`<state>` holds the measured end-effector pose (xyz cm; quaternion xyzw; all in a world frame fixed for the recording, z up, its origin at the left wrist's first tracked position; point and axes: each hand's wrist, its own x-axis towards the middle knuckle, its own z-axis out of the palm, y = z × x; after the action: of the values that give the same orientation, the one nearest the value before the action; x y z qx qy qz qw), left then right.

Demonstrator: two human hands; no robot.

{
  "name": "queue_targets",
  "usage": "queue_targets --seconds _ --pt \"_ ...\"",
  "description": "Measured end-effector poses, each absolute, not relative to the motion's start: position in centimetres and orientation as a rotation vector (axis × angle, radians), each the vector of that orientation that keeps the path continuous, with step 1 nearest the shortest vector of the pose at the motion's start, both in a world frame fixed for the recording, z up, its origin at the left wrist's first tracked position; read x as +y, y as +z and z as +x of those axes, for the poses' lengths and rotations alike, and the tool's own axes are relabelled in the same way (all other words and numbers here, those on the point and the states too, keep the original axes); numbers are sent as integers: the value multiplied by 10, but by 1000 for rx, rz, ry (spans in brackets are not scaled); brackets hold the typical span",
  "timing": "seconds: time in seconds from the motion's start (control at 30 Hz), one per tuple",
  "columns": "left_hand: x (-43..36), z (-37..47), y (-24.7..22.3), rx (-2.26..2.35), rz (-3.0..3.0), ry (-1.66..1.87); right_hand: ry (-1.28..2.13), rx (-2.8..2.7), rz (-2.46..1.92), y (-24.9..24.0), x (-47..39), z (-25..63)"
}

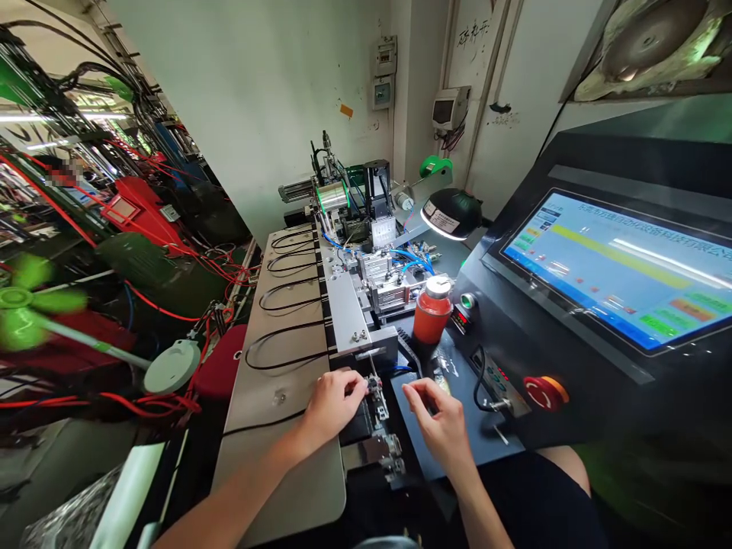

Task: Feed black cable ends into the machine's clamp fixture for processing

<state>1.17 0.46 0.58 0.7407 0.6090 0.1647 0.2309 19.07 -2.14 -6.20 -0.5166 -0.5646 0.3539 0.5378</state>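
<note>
Pale wall (240,99) backs the table (309,488). Left hand (336,400) curls, fingertips close together, at nine o'clock of a metal clamp (378,402); right hand (443,423), thumb near forefinger, at three o'clock. I cannot tell whether either holds anything.

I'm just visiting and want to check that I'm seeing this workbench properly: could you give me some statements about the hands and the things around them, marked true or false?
1. The left hand is at the small metal parts at the near end of the machine. True.
2. The right hand is pressing the red button. False: it is apart from the button, to its left in the picture.
3. The orange-red jar stands upright. True.
4. The big screen is dark. False: it is lit.
5. Black cables lie in loops on the table. True.
6. The green fan is at the picture's right edge. False: it is at the left edge.
</note>
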Motion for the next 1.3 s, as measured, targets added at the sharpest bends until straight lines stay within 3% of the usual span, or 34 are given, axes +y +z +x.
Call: queue_targets --seconds 0.47,0.87,1.0,1.17,1.3 --pt "8 17 4 1718 2087 400 1017 -1489 -1012 -72 15 157" --pt "-6 7 -11 1494 2922 511 1063 -1321 -986 -85 12 146" --pt "-6 12 -10 1513 2934 496 1070 -1287 -1010 -85 12 143" --pt "-6 15 -2 1524 2996 235 1079 -1310 -1025 -90 15 148" --pt "-5 7 7 1540 2681 274 987 -1341 -1094 -87 11 163"
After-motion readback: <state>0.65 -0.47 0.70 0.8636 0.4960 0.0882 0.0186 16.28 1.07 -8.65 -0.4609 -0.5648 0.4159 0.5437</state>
